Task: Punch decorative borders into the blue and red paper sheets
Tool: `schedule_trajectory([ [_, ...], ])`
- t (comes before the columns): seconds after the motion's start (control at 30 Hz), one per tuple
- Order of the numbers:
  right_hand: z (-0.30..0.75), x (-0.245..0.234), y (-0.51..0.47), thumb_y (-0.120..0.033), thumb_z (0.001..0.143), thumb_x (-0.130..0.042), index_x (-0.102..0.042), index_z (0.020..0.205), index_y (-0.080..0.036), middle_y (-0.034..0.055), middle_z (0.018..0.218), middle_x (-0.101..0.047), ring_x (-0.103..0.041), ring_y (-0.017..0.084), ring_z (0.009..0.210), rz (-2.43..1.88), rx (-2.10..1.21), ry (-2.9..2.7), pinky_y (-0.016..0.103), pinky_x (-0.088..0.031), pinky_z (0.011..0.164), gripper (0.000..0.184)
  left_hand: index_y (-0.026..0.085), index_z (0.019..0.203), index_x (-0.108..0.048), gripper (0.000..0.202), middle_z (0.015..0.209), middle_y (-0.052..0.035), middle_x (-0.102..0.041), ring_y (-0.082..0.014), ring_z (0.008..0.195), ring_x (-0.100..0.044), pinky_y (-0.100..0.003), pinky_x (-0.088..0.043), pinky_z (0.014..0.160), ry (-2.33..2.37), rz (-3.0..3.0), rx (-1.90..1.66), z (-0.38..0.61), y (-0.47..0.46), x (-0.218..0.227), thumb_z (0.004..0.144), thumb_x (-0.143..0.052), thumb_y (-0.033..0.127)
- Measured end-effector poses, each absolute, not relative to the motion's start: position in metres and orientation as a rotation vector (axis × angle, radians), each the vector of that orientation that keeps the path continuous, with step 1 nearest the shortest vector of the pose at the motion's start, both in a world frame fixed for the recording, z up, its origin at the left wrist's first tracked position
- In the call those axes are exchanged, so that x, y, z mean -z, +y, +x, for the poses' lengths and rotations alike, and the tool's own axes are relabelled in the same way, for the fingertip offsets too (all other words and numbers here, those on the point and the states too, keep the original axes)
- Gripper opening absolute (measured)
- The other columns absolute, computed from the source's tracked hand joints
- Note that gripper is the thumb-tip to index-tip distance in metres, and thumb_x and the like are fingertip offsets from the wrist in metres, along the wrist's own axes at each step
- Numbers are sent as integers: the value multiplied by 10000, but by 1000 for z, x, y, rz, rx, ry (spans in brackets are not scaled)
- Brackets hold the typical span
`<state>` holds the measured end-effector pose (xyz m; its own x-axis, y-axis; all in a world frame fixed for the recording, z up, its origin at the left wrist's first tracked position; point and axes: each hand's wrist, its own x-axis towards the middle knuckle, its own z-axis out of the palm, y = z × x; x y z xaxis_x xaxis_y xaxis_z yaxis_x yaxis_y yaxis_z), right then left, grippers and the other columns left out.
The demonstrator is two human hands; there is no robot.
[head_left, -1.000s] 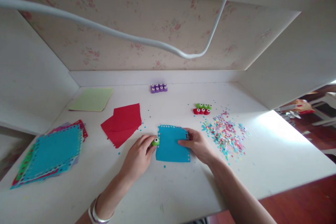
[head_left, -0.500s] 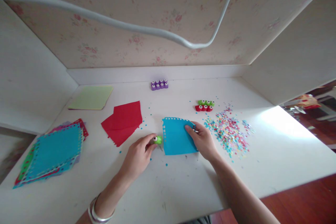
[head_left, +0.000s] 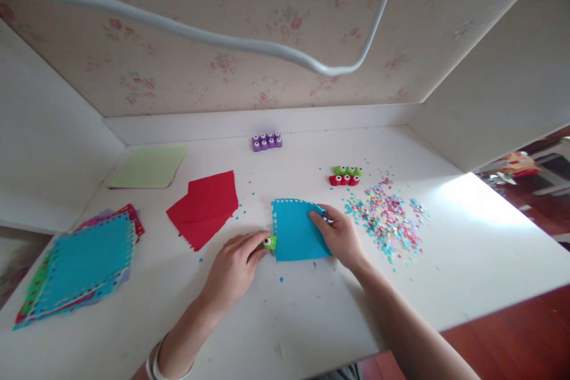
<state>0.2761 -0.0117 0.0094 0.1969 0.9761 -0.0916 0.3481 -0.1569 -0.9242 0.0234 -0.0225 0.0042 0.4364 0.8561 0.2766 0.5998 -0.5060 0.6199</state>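
A blue paper sheet (head_left: 294, 231) with punched holes along its top and left edges lies on the white desk (head_left: 312, 309). My left hand (head_left: 234, 270) is closed on a small green punch (head_left: 269, 242) set against the sheet's lower left edge. My right hand (head_left: 341, 237) grips the sheet's right edge, fingers curled over it.
Red sheets (head_left: 205, 206) lie to the left, a pale green sheet (head_left: 149, 166) farther back, a stack of punched sheets (head_left: 80, 264) at far left. Purple punches (head_left: 266, 141) stand at the back, green and red punches (head_left: 345, 176) beside a confetti pile (head_left: 387, 219). A white cable (head_left: 222, 41) hangs overhead.
The blue sheet was turned and shifted slightly right by my right hand. The punch came off the left edge half a second ago and now sits on the lower left edge.
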Motion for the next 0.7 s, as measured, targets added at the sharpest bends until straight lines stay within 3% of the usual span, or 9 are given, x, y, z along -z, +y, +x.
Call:
schedule_trajectory([
  [0.2, 275, -4, -15, -522, 898, -527, -651, 1146, -236, 39, 865, -723, -660, 201, 689, -1757, -795, -1434, 320, -551, 621, 399, 254, 1232, -594, 326, 1141, -45, -707, -223, 1015, -664, -383, -553, 892, 1208, 2350, -751, 23, -24, -4, 907, -613, 262],
  [0.3, 276, -5, -19, -459, 907, -549, -496, 1368, -227, 115, 1202, -655, -665, 262, 969, -1682, -561, -1584, 408, -567, 807, 519, 244, 1241, -588, 348, 1152, -61, -697, -230, 1023, -658, -384, -559, 885, 1245, 2328, -719, 23, -26, -6, 899, -626, 298],
  [0.37, 278, -8, -23, -395, 909, -567, -394, 1450, -221, 146, 1401, -512, -537, 304, 1224, -1587, -347, -1722, 484, -490, 979, 594, 231, 1231, -595, 345, 1171, -76, -683, -235, 1038, -648, -386, -559, 891, 1267, 2305, -703, 23, -27, -8, 897, -627, 313],
  [0.43, 281, -10, -27, -350, 916, -568, -418, 1440, -233, 131, 1428, -492, -454, 303, 1314, -1480, -258, -1936, 525, -402, 1073, 557, 226, 1209, -610, 317, 1160, -82, -681, -235, 1030, -646, -390, -555, 895, 1274, 2302, -692, 24, -27, -9, 905, -616, 315],
  [0.57, 282, -11, -30, -377, 931, -555, -548, 1346, -273, 79, 1387, -557, -474, 298, 1310, -1361, -330, -2366, 585, -269, 1142, 428, 225, 1183, -632, 263, 1108, -74, -697, -222, 993, -655, -384, -546, 889, 1254, 2331, -662, 24, -26, -11, 930, -577, 275],
  [0.7, 279, -9, -29, -387, 936, -545, -556, 1347, -258, 80, 1411, -533, -464, 308, 1320, -1418, -316, -2422, 597, -245, 1147, 431, 223, 1192, -630, 271, 1114, -66, -701, -221, 985, -661, -381, -539, 888, 1260, 2340, -626, 23, -26, -13, 928, -578, 263],
])
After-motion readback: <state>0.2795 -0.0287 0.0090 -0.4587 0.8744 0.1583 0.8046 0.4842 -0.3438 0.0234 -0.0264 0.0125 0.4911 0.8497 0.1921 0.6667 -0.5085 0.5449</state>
